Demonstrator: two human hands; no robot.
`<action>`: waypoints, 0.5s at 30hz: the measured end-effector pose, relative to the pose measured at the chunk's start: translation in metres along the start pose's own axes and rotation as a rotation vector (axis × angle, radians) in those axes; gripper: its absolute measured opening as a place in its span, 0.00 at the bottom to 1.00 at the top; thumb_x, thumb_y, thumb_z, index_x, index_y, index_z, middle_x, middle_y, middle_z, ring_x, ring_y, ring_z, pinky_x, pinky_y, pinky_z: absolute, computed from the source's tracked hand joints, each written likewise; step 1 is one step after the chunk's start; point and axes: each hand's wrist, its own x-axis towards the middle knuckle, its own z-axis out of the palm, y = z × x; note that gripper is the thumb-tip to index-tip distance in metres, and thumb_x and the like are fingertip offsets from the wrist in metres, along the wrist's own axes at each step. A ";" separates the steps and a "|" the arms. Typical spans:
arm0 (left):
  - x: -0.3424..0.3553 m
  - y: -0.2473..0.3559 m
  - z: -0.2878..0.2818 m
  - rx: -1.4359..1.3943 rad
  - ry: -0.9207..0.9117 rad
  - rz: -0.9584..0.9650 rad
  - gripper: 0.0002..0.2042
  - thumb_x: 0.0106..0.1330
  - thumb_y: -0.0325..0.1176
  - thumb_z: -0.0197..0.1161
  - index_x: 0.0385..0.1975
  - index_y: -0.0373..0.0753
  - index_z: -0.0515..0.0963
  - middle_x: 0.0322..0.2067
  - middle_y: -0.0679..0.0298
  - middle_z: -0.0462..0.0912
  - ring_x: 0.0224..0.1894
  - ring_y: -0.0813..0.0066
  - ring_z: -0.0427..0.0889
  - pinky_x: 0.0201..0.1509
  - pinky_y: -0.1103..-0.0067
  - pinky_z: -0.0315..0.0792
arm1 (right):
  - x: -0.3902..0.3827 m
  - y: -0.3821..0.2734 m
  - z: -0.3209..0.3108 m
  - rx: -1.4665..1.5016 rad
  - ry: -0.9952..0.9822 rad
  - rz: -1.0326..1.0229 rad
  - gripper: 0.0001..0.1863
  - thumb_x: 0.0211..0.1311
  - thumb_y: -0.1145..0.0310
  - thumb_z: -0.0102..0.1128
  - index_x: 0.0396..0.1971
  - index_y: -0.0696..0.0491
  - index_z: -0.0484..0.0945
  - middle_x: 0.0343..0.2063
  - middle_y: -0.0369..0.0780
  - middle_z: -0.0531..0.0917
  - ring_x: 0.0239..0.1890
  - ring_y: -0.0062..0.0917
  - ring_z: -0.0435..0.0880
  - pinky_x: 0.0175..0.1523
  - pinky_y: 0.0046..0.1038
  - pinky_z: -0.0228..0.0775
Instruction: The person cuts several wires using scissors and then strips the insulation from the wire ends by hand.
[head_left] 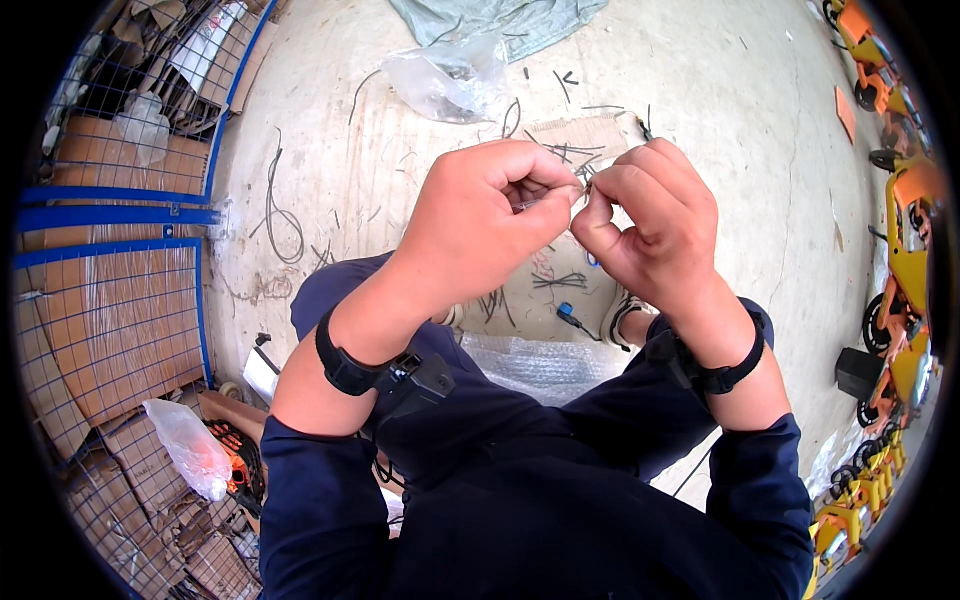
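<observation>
- Head view, hands: the left hand (490, 215) and right hand (660, 215) meet, fingertip to fingertip, above the floor (750, 100) and in front of the seated or squatting person.
- Left fingers: thumb and index pressed together in a pinch, the others curled inward; they appear to grip a small dark piece (587, 187).
- Right fingers: likewise pinched at the same piece, remaining fingers folded. The piece is mostly hidden, too small to identify.
- Location of the piece: directly between the two sets of fingertips. The two-sided pinch presumably steadies so fine an item; the raised position probably brings it nearer the eyes.
- Wrists: black strapped devices, one on the left wrist (420, 380), one on the right (715, 378).
- Floor beneath: short black strips (560, 281) lie scattered in crossed bunches, some on or beside a cardboard sheet (570, 130), likely within reach by intent. A looped black cable (290, 238) lies to the left.
- Near the feet: a blue connector (566, 311) with a dark lead, beside a shoe (615, 322); bubble wrap (530, 365) lies between the legs.
- Beyond the hands: a clear plastic bag (450, 85) and grey-green cloth (500, 25).
- Perimeter: blue mesh cage (115, 216) holding cardboard, left; yellow-orange wheeled frames (905, 200), right.
</observation>
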 end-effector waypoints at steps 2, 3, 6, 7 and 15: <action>0.000 -0.002 0.000 -0.052 -0.013 -0.034 0.04 0.60 0.24 0.64 0.33 0.31 0.81 0.29 0.66 0.83 0.31 0.85 0.78 0.36 0.84 0.73 | 0.000 0.000 0.000 -0.009 0.006 0.010 0.09 0.34 0.80 0.64 0.18 0.53 0.73 0.16 0.36 0.70 0.19 0.29 0.69 0.22 0.28 0.62; 0.001 -0.003 0.000 -0.080 -0.017 -0.051 0.04 0.61 0.24 0.64 0.33 0.31 0.81 0.30 0.66 0.83 0.32 0.85 0.78 0.37 0.85 0.73 | 0.000 0.001 -0.001 -0.015 0.010 0.017 0.09 0.34 0.80 0.64 0.18 0.53 0.73 0.16 0.36 0.70 0.19 0.30 0.69 0.22 0.28 0.63; 0.001 -0.002 -0.002 -0.133 -0.035 -0.089 0.05 0.62 0.24 0.63 0.35 0.31 0.81 0.31 0.66 0.83 0.33 0.85 0.79 0.38 0.85 0.73 | 0.001 0.002 -0.002 -0.021 0.008 0.029 0.09 0.35 0.80 0.64 0.18 0.54 0.73 0.16 0.36 0.70 0.19 0.30 0.70 0.23 0.29 0.64; 0.001 -0.002 -0.002 -0.147 -0.045 -0.100 0.05 0.62 0.24 0.63 0.35 0.30 0.81 0.31 0.66 0.83 0.33 0.85 0.79 0.38 0.85 0.74 | 0.001 0.002 -0.002 -0.023 0.006 0.032 0.09 0.35 0.80 0.64 0.18 0.54 0.73 0.16 0.37 0.71 0.19 0.30 0.70 0.23 0.29 0.64; 0.003 -0.002 -0.003 -0.156 -0.046 -0.134 0.05 0.63 0.25 0.64 0.36 0.30 0.81 0.31 0.66 0.83 0.34 0.86 0.79 0.38 0.86 0.74 | 0.001 0.003 -0.004 -0.020 0.008 0.055 0.08 0.36 0.79 0.65 0.19 0.54 0.75 0.17 0.37 0.72 0.19 0.30 0.70 0.23 0.29 0.64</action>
